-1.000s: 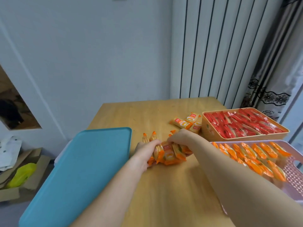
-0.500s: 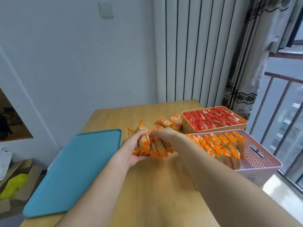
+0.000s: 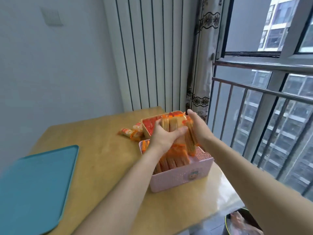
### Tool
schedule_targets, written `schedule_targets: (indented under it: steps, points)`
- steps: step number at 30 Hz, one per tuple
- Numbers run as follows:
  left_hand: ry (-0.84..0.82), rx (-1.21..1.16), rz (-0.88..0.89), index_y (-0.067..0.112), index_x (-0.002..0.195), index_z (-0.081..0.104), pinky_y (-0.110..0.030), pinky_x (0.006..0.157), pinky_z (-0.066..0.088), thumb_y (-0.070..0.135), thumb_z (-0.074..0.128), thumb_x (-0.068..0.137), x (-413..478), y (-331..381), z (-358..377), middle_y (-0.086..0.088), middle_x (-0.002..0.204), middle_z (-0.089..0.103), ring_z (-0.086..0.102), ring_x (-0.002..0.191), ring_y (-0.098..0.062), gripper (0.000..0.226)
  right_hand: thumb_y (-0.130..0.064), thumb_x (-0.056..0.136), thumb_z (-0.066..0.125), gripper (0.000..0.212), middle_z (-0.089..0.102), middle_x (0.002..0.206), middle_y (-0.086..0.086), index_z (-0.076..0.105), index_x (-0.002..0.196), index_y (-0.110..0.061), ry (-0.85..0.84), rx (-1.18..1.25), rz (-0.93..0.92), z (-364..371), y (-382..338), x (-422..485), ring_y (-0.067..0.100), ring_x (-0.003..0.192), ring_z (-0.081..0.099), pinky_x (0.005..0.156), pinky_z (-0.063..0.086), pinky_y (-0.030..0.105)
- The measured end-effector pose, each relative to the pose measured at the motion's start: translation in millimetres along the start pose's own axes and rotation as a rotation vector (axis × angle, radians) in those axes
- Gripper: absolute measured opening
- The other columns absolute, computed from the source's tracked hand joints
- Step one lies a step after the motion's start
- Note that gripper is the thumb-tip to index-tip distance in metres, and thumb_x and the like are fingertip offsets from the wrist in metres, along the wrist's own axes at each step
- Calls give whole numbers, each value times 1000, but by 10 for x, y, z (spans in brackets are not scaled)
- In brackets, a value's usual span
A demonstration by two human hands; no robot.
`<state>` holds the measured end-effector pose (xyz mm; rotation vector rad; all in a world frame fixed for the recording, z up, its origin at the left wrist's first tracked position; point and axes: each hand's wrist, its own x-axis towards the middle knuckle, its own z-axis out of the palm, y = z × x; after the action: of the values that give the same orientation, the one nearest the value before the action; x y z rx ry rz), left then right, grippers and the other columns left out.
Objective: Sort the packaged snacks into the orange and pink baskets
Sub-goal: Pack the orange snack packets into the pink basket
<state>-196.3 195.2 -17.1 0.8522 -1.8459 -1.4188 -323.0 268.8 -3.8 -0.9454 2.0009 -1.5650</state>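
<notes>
A bundle of orange snack packs [image 3: 172,123] is clamped between both hands above the pink basket [image 3: 183,177]. My left hand [image 3: 162,136] grips the bundle from the left, with the thumb across its front. My right hand [image 3: 197,128] presses against its right side. The pink basket holds several orange packs [image 3: 176,158] standing on edge. Behind it the orange basket [image 3: 147,128] holds red packs and is partly hidden by the bundle. A few orange packs [image 3: 131,132] lie loose on the wooden table [image 3: 105,150], left of the orange basket.
A teal tray [image 3: 33,184] covers the table's front left. A striped panel stands behind the table. A patterned curtain, a window and a metal railing are on the right. The table's right edge runs close beside the pink basket.
Both hands lifted the bundle of orange packs off the table and carried it right, over the pink basket. The camera swung right toward the window.
</notes>
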Motion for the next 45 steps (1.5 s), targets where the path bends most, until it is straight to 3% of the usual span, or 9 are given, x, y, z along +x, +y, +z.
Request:
schedule_targets:
  steps: [4, 7, 10, 13, 18, 26, 37, 41, 45]
  points:
    - [-71, 808, -84, 10, 160, 6, -46, 124, 16, 88, 66, 60, -170, -157, -20, -13, 167, 16, 14, 154, -32, 140, -41, 108, 34, 49, 53, 147, 14, 52, 143, -12, -45, -484, -38, 3, 525, -29, 35, 134, 47, 110, 36, 42]
    - [28, 579, -104, 17, 162, 1, -50, 125, 15, 99, 55, 51, -115, -268, -224, -11, 169, 12, 12, 154, -32, 148, -46, 102, 45, 50, 54, 142, 10, 52, 142, -16, 79, -494, -189, 16, 555, 5, 30, 134, 43, 112, 36, 48]
    - [166, 416, -21, 27, 156, 31, -51, 118, 32, 101, 39, 63, -22, -374, -311, 0, 159, 40, 36, 146, -25, 120, -40, 102, 46, 39, 63, 130, 5, 61, 130, -17, 159, -402, -246, -65, 377, 92, 22, 122, 55, 105, 46, 47]
    - [231, 412, 63, 26, 147, 49, -39, 113, 38, 64, 48, 95, -20, -382, -277, 3, 151, 50, 46, 136, -17, 64, -33, 103, 46, 32, 67, 116, 1, 65, 121, -15, 168, -337, -247, -156, 293, 125, 19, 107, 62, 96, 52, 46]
    - [205, 490, 127, 30, 118, 67, -28, 83, 46, 37, 64, 94, 3, -326, -252, 7, 119, 66, 60, 101, -10, 25, -24, 100, 55, 21, 69, 107, -6, 72, 112, -19, 43, -401, -269, -281, 293, 167, 12, 97, 65, 82, 55, 31]
    - [17, 559, -8, 25, 119, 65, -25, 73, 50, 31, 81, 78, 97, -352, -270, 4, 107, 71, 66, 96, -14, 45, -18, 98, 56, 26, 70, 115, -8, 72, 117, -24, -160, -621, -376, -60, 227, 130, 5, 89, 65, 74, 52, 21]
    - [13, -147, -117, 16, 112, 65, -32, 67, 60, -7, 52, 92, -94, -169, -735, -2, 86, 76, 72, 77, -16, 34, -27, 101, 60, 44, 68, 126, -1, 54, 144, -21, -324, -375, -334, 227, -59, 71, 17, 113, 65, 96, 55, 36]
    - [-87, -186, -75, 17, 115, 61, -38, 74, 58, -11, 56, 90, -168, -197, -781, -9, 100, 76, 72, 86, -21, 38, -19, 97, 65, 35, 70, 95, -3, 61, 132, -18, -412, -274, -331, 386, -193, -4, 14, 84, 72, 67, 59, 27]
    - [-127, -212, -68, 10, 115, 58, -38, 73, 58, -3, 60, 94, -201, -242, -858, -7, 96, 69, 69, 83, -22, 25, -4, 94, 67, 30, 67, 99, 0, 64, 121, -18, -485, -262, -302, 373, -242, -25, 15, 84, 71, 72, 63, 29]
